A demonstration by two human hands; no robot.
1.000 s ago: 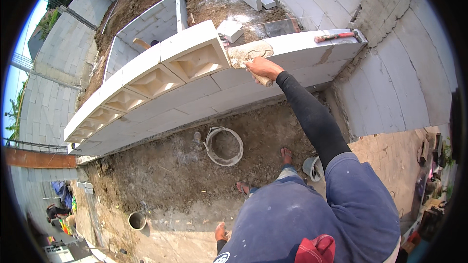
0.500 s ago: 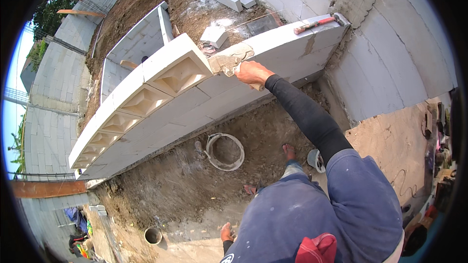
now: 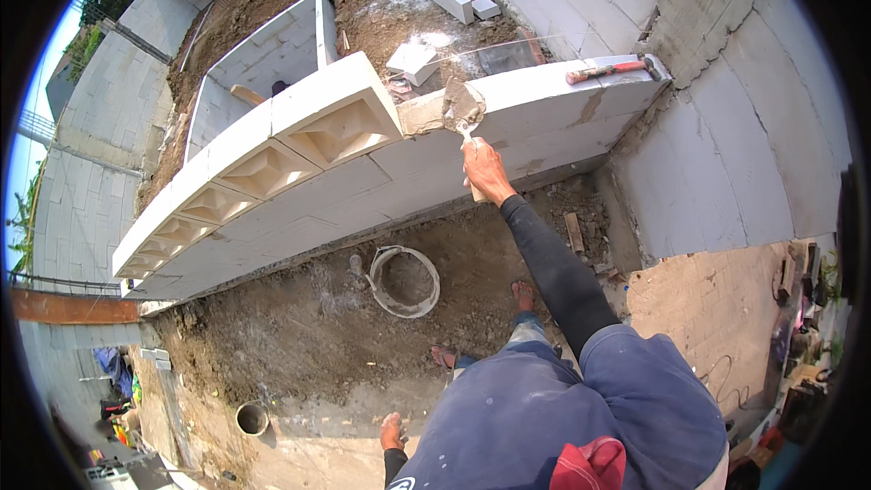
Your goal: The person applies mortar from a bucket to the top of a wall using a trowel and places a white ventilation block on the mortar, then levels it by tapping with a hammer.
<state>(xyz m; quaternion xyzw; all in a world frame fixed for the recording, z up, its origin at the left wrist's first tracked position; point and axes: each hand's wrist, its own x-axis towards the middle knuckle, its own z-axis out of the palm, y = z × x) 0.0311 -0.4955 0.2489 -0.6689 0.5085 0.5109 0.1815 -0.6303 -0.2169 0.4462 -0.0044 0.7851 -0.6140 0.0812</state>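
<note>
My right hand [image 3: 487,171] is closed around the handle of a trowel [image 3: 467,129]. The trowel's blade, smeared with mortar, lies over the top of the white block wall. A patch of wet mortar [image 3: 422,115] covers the wall top just left of the blade. It meets the end of a row of cream decorative blocks [image 3: 336,133] with recessed, pyramid-like faces. My left hand [image 3: 393,431] hangs low beside my body, its fingers loosely stretched, with nothing visible in it.
A red-handled hammer [image 3: 612,70] rests on the wall's right end. A round mortar tub [image 3: 405,281] stands on the dirt below, and a bucket [image 3: 252,418] at lower left. Loose white blocks [image 3: 449,0] lie behind the wall. A tall block wall [image 3: 726,127] closes the right side.
My right hand has drawn back and to the right, turning the trowel so its blade points away from me. The mortar patch beside the decorative block is now uncovered. The view has shifted slightly.
</note>
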